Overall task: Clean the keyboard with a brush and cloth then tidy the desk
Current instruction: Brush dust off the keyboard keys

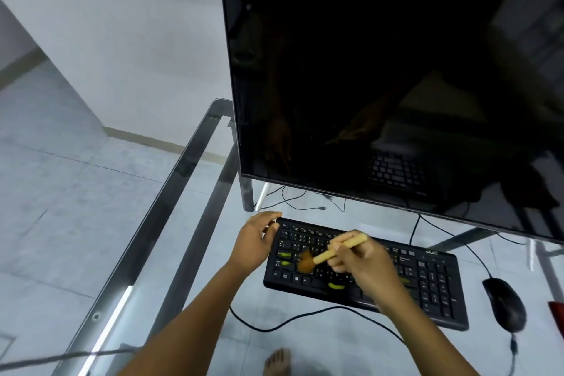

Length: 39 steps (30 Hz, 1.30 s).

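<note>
Glass makes up the table (171,223), so the pale tiled floor (61,180) shows through it, and a bare foot (279,363) shows beneath at the bottom centre of the frame. Both forearms reach up from the bottom edge.

Nearest, a black cable (305,316) loops across the glass in front of the keyboard (366,272), which lies in the lower centre, angled slightly. Small green bits sit among its keys on the left side and near the front row.

At the keyboard's left end the left hand (253,243) rests loosely curled, fingers touching the upper left corner of the keyboard, holding nothing else. Over the middle keys the right hand (363,265) pinches the pale handle of a brush (323,255) between thumb and fingers, the other fingers folded. The brown bristles are blurred and press on the keys left of centre.

Right of the keyboard, just apart from it, lies a black mouse (505,304), and a red thing (557,314) is cut off by the right edge of the frame; I cannot tell what it is.

Farther back a large dark monitor (381,70) fills the upper right, with thin cables trailing below it. Left of the keyboard the glass is open up to the table's metal-framed left edge.
</note>
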Each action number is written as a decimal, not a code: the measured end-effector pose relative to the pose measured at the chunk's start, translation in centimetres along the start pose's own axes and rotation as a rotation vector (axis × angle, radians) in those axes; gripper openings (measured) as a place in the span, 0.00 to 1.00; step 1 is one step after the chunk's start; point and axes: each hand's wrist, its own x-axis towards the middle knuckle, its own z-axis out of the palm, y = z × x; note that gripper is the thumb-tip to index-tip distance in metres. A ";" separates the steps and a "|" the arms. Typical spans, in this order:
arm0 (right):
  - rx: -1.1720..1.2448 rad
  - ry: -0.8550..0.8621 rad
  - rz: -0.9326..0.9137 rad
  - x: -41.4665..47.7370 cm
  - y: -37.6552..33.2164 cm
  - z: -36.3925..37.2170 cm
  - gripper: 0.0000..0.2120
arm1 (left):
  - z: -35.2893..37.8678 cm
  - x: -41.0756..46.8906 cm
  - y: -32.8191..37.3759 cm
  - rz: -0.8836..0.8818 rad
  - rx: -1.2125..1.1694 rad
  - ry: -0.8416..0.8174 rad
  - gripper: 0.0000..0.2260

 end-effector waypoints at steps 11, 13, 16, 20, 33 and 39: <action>-0.302 0.035 -0.230 -2.0 -0.1 0.8 0.04 | 0.3 0.0 -0.7 0.008 0.024 0.005 0.12; -0.292 0.047 -0.295 -2.8 -0.9 1.1 0.03 | 0.4 0.1 -0.6 0.005 0.022 0.005 0.12; -0.255 -0.123 -0.290 -3.5 -1.4 2.5 0.05 | 0.5 0.1 -0.7 0.022 0.035 0.010 0.12; -0.355 -0.122 -0.373 -3.8 -1.4 3.5 0.04 | 0.6 0.1 -0.7 0.030 0.012 0.016 0.12; -0.232 -0.086 -0.164 -2.7 -0.2 1.5 0.06 | 0.5 0.0 -0.8 0.023 0.057 0.015 0.12; -0.057 -0.090 0.023 -0.9 0.3 -0.3 0.04 | 0.6 -0.2 -0.4 0.012 0.056 0.026 0.13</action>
